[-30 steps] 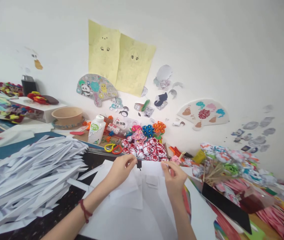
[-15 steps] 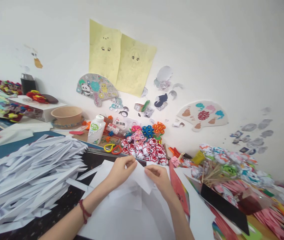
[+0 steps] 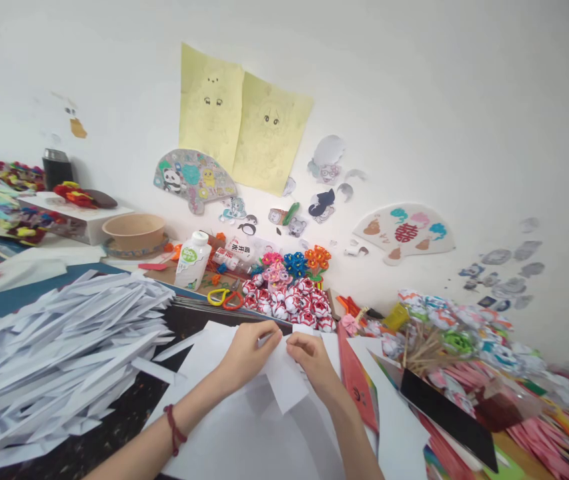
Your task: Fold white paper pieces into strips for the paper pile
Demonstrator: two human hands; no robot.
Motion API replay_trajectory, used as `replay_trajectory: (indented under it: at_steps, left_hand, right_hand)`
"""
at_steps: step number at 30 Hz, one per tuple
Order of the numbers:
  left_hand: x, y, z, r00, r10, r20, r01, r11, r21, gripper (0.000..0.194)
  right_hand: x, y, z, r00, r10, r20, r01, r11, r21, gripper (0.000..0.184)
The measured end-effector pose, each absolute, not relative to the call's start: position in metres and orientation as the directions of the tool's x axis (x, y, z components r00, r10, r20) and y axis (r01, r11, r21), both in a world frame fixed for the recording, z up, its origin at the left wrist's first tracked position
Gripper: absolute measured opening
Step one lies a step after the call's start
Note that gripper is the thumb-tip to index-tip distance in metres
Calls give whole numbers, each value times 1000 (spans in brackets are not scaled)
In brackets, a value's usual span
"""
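Note:
Between both hands is a small piece of white paper [image 3: 285, 383], its lower corner hanging toward me. My left hand [image 3: 250, 350], with a dark red cord bracelet on the wrist, pinches the paper's upper left edge. Close beside it, my right hand [image 3: 311, 360] pinches the upper right edge with thumb and fingers. Both fingertips nearly meet. Large white sheets [image 3: 244, 440] lie on the dark table under the hands. A red paper packet [image 3: 359, 383] lies to the right of my right forearm.
At left spreads a big heap of folded white paper strips [image 3: 69, 353]. Scissors [image 3: 225, 298], a white bottle [image 3: 193, 261] and red-white paper flowers [image 3: 291, 300] stand along the back. A black flat slab [image 3: 448, 417] and pink strips [image 3: 544, 437] lie at right.
My right hand has moved left, close to my left hand. The paper between them has turned so its corner points down toward me. Both hands are slightly lower.

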State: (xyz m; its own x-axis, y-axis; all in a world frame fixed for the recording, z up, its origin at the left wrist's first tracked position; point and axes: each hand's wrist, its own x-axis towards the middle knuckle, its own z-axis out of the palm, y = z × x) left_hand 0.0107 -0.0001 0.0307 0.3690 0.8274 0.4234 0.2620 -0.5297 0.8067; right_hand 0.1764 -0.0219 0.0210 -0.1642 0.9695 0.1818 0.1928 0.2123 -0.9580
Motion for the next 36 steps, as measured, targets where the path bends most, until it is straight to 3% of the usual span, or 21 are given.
replay_trajectory:
  at_steps: [5, 11, 16, 20, 23, 26, 33, 36]
  left_hand:
    - [2, 7, 33, 261, 839, 478, 247, -536, 807, 28]
    - [-8, 17, 34, 176, 867, 466, 292, -498, 817, 31]
    - [-26, 29, 38, -103, 891, 442, 136, -428, 894, 28]
    - [-18, 26, 35, -84, 932, 351, -34, -355, 934, 28]
    - [-1, 17, 27, 46, 977, 208, -171, -197, 965, 31]
    - [11, 12, 20, 135, 979, 156, -246, -119, 962, 28]
    - [18, 8, 14, 146, 986, 78, -301, -30, 953, 25]
    - [17, 9, 11, 148, 981, 126, -177, -99, 979, 25]
  right_hand:
    - [178, -21, 17, -172, 971, 167, 252, 207, -945, 17]
    - [187, -18, 15, -123, 962, 244, 375, 273, -886, 13]
    - [200, -11, 8, 5, 961, 277, 464, 243, -852, 14]
    - [194, -11, 7, -25, 965, 260, 267, 257, -929, 10]
    - [182, -16, 12, -91, 948, 304, 47, 309, -950, 48]
    - [177, -19, 17, -58, 939, 338, -75, 334, -940, 51]
    - [177, -23, 24, -35, 924, 381, -97, 377, -921, 60]
    - [177, -23, 24, -10, 926, 377, -72, 375, -924, 58]
